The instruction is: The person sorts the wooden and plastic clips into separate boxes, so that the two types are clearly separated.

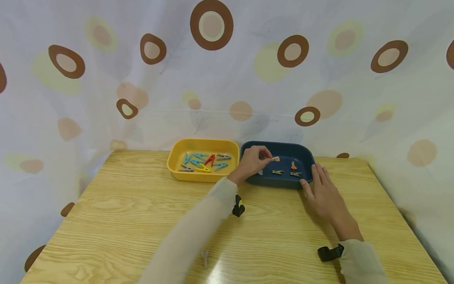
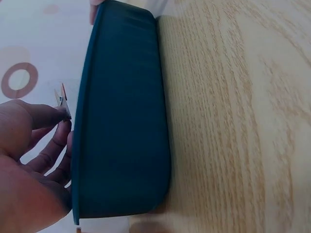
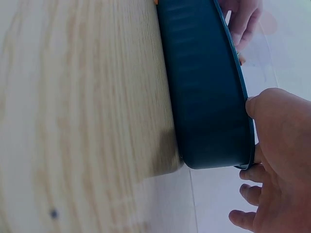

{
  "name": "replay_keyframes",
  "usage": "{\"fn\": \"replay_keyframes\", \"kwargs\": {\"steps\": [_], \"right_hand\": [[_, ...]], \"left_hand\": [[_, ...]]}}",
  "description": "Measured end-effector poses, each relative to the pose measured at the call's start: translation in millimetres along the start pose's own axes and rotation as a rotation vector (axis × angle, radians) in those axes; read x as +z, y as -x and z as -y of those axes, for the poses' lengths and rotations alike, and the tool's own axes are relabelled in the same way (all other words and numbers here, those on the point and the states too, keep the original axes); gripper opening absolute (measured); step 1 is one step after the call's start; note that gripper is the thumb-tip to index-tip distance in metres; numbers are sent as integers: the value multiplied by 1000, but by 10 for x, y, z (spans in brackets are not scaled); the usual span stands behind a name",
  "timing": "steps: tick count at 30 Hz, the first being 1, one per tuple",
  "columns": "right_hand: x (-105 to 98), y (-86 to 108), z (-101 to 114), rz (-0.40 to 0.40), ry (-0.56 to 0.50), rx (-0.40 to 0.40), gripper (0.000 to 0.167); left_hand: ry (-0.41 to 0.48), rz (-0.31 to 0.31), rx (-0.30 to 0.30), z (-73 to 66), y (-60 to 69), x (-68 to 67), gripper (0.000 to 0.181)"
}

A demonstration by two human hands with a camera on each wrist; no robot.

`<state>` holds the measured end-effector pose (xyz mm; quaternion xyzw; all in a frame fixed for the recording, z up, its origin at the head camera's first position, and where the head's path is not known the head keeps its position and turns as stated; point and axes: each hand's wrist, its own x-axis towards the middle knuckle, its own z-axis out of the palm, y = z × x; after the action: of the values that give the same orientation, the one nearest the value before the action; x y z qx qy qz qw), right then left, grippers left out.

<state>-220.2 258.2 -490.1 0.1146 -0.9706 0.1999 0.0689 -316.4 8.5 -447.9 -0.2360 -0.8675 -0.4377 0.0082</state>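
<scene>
My left hand (image 1: pixel 252 161) is over the dark blue bin (image 1: pixel 280 182) and pinches a small clothespin (image 1: pixel 274 159) between thumb and fingers. The clothespin has an orange part at its far end. In the left wrist view its spread tips and spring show above the bin's rim. Beneath the hand, several clothespins (image 1: pixel 278 172) lie on the bin's floor, one with an orange figure (image 1: pixel 293 166). My right hand (image 1: pixel 324 195) rests against the bin's near right corner. Its thumb touches the rim and its other fingers extend along the right side, as the right wrist view also shows.
Left of the blue bin stands a yellow bin (image 1: pixel 171 167) with several clips (image 1: pixel 203 169) in turquoise, yellow, red and grey. A small pale clip-like piece (image 1: pixel 204 258) lies near the front of the wooden table (image 1: pixel 127 201). A patterned cloth (image 1: pixel 220 79) hangs behind.
</scene>
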Motion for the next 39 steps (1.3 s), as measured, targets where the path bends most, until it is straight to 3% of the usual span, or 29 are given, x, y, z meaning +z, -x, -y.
{"fn": "replay_keyframes", "kwargs": {"steps": [10,19,29,39], "right_hand": [[0,42,-7,-6,6,32,79],[24,33,7,-11,-9,25,79],[11,13,29,-11,-15,19,78],[-39,10,38,6,-1,21,78]], "left_hand": [[-74,32,-29,10,-132,189,7],[-148,70,-75,92,-211,235,8],[-135,76,-63,140,-285,308,10],[-128,111,-93,109,-307,327,16]]}}
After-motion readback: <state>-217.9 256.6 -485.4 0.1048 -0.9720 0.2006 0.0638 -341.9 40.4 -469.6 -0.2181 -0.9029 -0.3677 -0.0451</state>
